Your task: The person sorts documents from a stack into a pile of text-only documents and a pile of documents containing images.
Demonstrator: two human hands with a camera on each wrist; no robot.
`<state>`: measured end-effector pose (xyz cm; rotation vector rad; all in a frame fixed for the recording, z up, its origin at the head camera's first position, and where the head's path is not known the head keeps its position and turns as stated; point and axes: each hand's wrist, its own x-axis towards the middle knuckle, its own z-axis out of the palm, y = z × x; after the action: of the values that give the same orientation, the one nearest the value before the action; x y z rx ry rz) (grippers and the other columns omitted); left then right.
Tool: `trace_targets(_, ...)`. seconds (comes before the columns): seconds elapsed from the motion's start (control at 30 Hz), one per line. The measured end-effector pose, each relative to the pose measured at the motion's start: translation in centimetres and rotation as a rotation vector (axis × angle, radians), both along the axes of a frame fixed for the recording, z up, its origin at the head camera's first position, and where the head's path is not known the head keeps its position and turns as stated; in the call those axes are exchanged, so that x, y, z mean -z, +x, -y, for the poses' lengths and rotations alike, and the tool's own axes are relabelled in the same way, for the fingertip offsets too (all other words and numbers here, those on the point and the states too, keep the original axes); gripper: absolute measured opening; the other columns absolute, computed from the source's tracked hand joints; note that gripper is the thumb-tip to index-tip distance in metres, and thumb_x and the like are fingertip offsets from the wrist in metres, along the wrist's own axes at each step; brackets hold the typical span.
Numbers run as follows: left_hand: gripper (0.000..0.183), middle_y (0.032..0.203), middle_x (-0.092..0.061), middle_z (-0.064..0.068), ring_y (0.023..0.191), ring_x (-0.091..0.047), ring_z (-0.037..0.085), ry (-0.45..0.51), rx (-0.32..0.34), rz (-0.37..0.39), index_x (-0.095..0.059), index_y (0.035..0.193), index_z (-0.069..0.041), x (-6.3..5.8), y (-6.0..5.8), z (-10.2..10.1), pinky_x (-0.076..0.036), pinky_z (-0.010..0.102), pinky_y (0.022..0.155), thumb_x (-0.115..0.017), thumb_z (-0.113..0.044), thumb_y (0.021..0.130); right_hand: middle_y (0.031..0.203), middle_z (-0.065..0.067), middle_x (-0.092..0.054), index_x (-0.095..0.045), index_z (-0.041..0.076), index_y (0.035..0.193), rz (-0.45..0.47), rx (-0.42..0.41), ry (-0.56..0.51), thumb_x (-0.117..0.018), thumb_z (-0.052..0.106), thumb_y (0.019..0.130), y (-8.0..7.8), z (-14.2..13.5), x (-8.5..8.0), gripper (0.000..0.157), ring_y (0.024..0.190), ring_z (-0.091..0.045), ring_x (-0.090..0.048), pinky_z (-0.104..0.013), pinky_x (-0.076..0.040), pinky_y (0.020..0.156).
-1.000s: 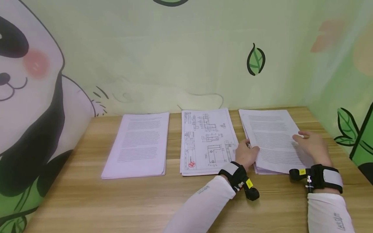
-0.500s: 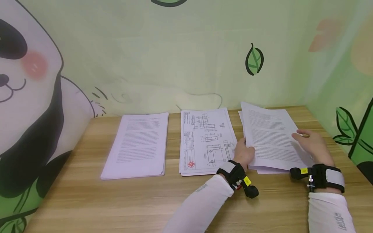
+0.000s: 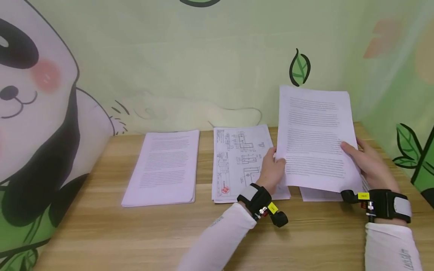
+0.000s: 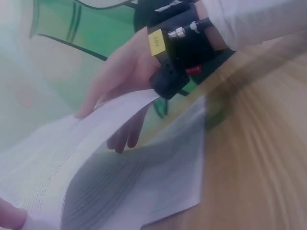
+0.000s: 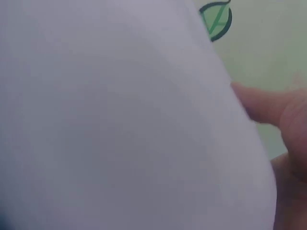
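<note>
Several printed sheets of paper (image 3: 315, 139) are held up off the table at the right, tilted with their text toward me. My left hand (image 3: 271, 171) pinches their left edge, thumb in front. My right hand (image 3: 374, 165) grips the right edge, thumb on the printed face and fingers behind. More paper (image 3: 320, 194) lies on the table under the raised sheets, mostly hidden. In the left wrist view the held sheets (image 4: 96, 120) bow above the lying paper (image 4: 180, 167). The back of the sheets (image 5: 124, 120) fills most of the right wrist view, beside the right thumb (image 5: 261, 105).
A stack of technical drawings (image 3: 234, 165) with a red mark lies in the middle, partly behind my left hand. Further left is a stack of text pages (image 3: 166, 169). The wooden table (image 3: 135, 233) ends at a wall covering (image 3: 203, 75) printed with a panda and leaves.
The right-hand sheets have been lifted from the table and tilted upright. My left hand rose with them and moved slightly left; the right thumb now lies on the page.
</note>
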<state>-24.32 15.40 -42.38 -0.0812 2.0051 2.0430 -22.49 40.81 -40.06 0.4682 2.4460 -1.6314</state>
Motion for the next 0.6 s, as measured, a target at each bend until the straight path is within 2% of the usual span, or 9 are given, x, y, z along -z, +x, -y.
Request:
trace_targets(0.07, 0.044, 0.111, -0.063, 0.003, 0.086, -0.061, 0.014, 0.01, 0.013, -0.029, -0.044, 0.135, -0.024, -0.5, 0.0, 1.4, -0.05, 0.037, 0.08, -0.045, -0.011, 0.093, 0.122, 0.006, -0.048, 0.009, 0.034, 0.147, -0.035, -0.021, -0.105, -0.048, 0.061, 0.082, -0.5, 0.5, -0.3, 0.091, 0.101, -0.008, -0.052, -0.037, -0.039, 0.089)
trace_targets(0.13, 0.043, 0.109, -0.064, 0.003, 0.085, -0.062, 0.014, 0.005, 0.023, -0.063, -0.043, 0.135, -0.026, -0.8, -0.1, 3.1, -0.05, 0.035, 0.077, -0.045, -0.013, 0.094, 0.126, 0.008, -0.047, 0.005, 0.037, 0.147, -0.084, -0.036, -0.196, -0.05, 0.057, 0.083, -0.9, 1.0, -0.6, 0.087, 0.11, -0.009, -0.049, -0.047, -0.032, 0.104)
trace_targets(0.23, 0.044, 0.108, -0.065, 0.004, 0.085, -0.063, 0.016, 0.009, 0.031, -0.107, -0.041, 0.136, -0.028, -1.2, -0.2, 5.9, -0.049, 0.034, 0.073, -0.044, -0.015, 0.094, 0.148, 0.0, -0.031, 0.0, 0.035, 0.149, -0.177, -0.065, -0.32, -0.048, 0.052, 0.087, -1.3, 2.1, -1.0, 0.08, 0.139, -0.025, -0.024, -0.061, -0.002, 0.113)
trace_targets(0.3, 0.043, 0.106, -0.067, 0.005, 0.085, -0.064, 0.017, 0.007, 0.03, -0.135, -0.042, 0.135, -0.028, -1.3, -0.2, 7.7, -0.048, 0.032, 0.07, -0.044, -0.016, 0.094, 0.155, -0.002, -0.02, -0.002, 0.03, 0.15, -0.237, -0.116, -0.373, -0.046, 0.047, 0.091, -1.5, 3.2, -1.4, 0.075, 0.145, -0.028, -0.007, -0.061, 0.006, 0.113)
trace_targets(0.33, 0.042, 0.107, -0.067, 0.006, 0.085, -0.065, 0.018, 0.003, 0.029, -0.146, -0.041, 0.135, -0.028, -1.4, -0.1, 8.6, -0.049, 0.032, 0.069, -0.044, -0.016, 0.095, 0.155, -0.003, -0.019, -0.003, 0.028, 0.15, -0.259, -0.148, -0.39, -0.044, 0.044, 0.093, -1.6, 3.9, -1.6, 0.072, 0.145, -0.028, -0.009, -0.058, -0.001, 0.116)
trace_targets(0.4, 0.041, 0.108, -0.067, 0.007, 0.086, -0.065, 0.018, 0.007, 0.023, -0.162, -0.042, 0.135, -0.028, -1.4, 0.0, 10.3, -0.05, 0.031, 0.068, -0.043, -0.016, 0.096, 0.149, -0.002, -0.033, -0.01, 0.025, 0.151, -0.278, -0.208, -0.414, -0.044, 0.039, 0.095, -1.8, 5.5, -1.9, 0.067, 0.138, -0.022, -0.03, -0.046, -0.022, 0.115)
trace_targets(0.47, 0.04, 0.109, -0.067, 0.01, 0.085, -0.066, 0.019, 0.012, 0.018, -0.166, -0.041, 0.135, -0.028, -1.4, 0.3, 11.7, -0.05, 0.031, 0.067, -0.043, -0.017, 0.097, 0.135, 0.001, -0.049, -0.018, 0.022, 0.15, -0.268, -0.246, -0.437, -0.046, 0.037, 0.095, -2.0, 7.7, -2.1, 0.064, 0.121, -0.013, -0.051, -0.032, -0.042, 0.101)
trace_targets(0.53, 0.041, 0.112, -0.066, 0.012, 0.087, -0.065, 0.02, 0.015, 0.02, -0.163, -0.038, 0.137, -0.026, -1.3, 0.5, 13.0, -0.051, 0.031, 0.068, -0.042, -0.017, 0.098, 0.117, 0.007, -0.062, -0.028, 0.016, 0.146, -0.24, -0.244, -0.462, -0.052, 0.035, 0.093, -2.1, 10.0, -2.1, 0.062, 0.099, -0.007, -0.063, -0.022, -0.052, 0.078)
trace_targets(0.6, 0.041, 0.115, -0.064, 0.013, 0.089, -0.065, 0.02, 0.003, 0.016, -0.16, -0.038, 0.138, -0.025, -1.2, 0.7, 14.3, -0.052, 0.03, 0.068, -0.043, -0.018, 0.098, 0.106, 0.008, -0.069, -0.035, 0.012, 0.142, -0.207, -0.219, -0.505, -0.056, 0.033, 0.091, -2.2, 12.2, -2.0, 0.06, 0.091, -0.01, -0.068, -0.024, -0.056, 0.071)
